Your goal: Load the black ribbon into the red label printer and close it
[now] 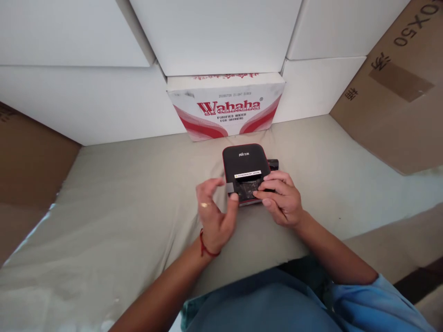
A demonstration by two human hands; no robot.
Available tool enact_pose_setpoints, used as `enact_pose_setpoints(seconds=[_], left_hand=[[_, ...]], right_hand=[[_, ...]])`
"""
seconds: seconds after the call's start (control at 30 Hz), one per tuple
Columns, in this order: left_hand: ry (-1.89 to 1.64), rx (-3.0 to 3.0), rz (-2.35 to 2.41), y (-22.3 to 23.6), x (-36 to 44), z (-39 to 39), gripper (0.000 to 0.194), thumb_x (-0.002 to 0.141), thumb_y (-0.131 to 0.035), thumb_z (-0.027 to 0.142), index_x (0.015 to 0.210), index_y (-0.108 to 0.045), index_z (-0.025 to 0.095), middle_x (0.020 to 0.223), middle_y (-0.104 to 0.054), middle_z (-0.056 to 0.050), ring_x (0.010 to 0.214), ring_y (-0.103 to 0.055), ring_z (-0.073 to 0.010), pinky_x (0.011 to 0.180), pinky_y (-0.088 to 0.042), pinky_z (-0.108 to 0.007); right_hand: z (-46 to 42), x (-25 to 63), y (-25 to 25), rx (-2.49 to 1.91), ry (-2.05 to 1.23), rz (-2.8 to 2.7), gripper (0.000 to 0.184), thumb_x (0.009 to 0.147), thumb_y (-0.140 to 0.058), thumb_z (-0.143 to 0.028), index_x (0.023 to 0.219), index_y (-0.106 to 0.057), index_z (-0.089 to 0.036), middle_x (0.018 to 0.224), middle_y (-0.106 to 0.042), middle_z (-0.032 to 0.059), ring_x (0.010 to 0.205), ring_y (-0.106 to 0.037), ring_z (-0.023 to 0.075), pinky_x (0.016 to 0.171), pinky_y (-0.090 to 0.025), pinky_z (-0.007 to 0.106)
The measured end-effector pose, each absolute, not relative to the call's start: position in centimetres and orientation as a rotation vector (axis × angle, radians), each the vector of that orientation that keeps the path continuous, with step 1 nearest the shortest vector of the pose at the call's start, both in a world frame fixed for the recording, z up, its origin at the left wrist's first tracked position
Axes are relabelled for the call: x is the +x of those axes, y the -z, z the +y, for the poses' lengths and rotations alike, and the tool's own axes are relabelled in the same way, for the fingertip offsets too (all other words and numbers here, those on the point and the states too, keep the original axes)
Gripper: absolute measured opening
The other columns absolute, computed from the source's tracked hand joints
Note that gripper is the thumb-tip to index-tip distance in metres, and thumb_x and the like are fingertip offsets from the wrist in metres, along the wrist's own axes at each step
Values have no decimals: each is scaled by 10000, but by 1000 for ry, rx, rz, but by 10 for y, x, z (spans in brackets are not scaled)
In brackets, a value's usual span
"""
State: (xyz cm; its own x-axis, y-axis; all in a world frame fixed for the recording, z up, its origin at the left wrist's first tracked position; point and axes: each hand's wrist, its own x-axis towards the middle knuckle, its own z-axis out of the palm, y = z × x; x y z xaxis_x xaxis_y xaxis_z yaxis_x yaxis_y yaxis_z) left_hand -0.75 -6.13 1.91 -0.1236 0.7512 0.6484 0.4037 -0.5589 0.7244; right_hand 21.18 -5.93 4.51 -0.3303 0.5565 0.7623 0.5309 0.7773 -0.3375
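A flat black device with rounded corners, red trim and white lettering lies on the cloth. A white label strip crosses it above a dark glossy panel at the near end, and a grey patch marks its left edge. My left hand is at the near left corner, thumb against the device, forefinger bent and apart from the thumb. At the right, my right hand grips the near right side, fingertips over the glossy panel and thumb by the front edge. A short black cylinder shows behind the device's right side.
Pale cloth covers the work surface. Behind the device stands a white and red Wahaha water carton, against stacked white boxes. Brown cardboard rises at the left and right.
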Motion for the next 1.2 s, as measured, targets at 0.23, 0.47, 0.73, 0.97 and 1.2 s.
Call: enact_pose_setpoints(seconds=[0.23,0.47,0.73,0.97,1.2], left_hand=[[-1312,1041,920,8,-27,-15,794,814,-808,339,1559,-560,459,1750,-490,8,1696,-363,-298,1373,-308,-504],[-1265,1022,758,15,-22,-8,996,795,-851,364,1674,-416,541,1820,-417,41,1710,-372,-274,1343,-428,-441],[-1298,1020,724,23,-17,-10,1088,772,-935,491,1704,-374,529,1881,-317,-1,1751,-302,-301,1328,-440,-448],[-1509,708,769,34,-15,0,569,851,-904,534,1357,-715,356,1608,-653,-57,1581,-554,-248,1336,-427,-425],[-1671,631,848,39,-6,9,506,873,-907,611,865,-579,224,1086,-778,-39,1054,-770,-171,1048,-608,-379]], right_hand=[[-55,212,-44,-791,-117,-1927,296,1091,-573,-270,1109,-868,-275,936,-786,54,1026,-689,253,913,-589,456],[-56,214,-42,-920,-219,-1969,341,1094,-544,-361,1031,-875,-311,933,-799,51,978,-725,254,934,-580,484],[-55,211,-50,-754,-78,-1998,225,1055,-623,-256,1076,-847,-249,945,-806,71,987,-735,264,937,-637,458],[-31,212,-100,-1200,-352,-2079,331,1144,-511,-338,1187,-821,-230,1221,-844,93,1086,-793,222,987,-614,358],[25,166,-135,-1964,-212,-2705,359,1070,-487,-159,1179,-827,-202,1263,-844,157,1122,-804,336,815,-572,383]])
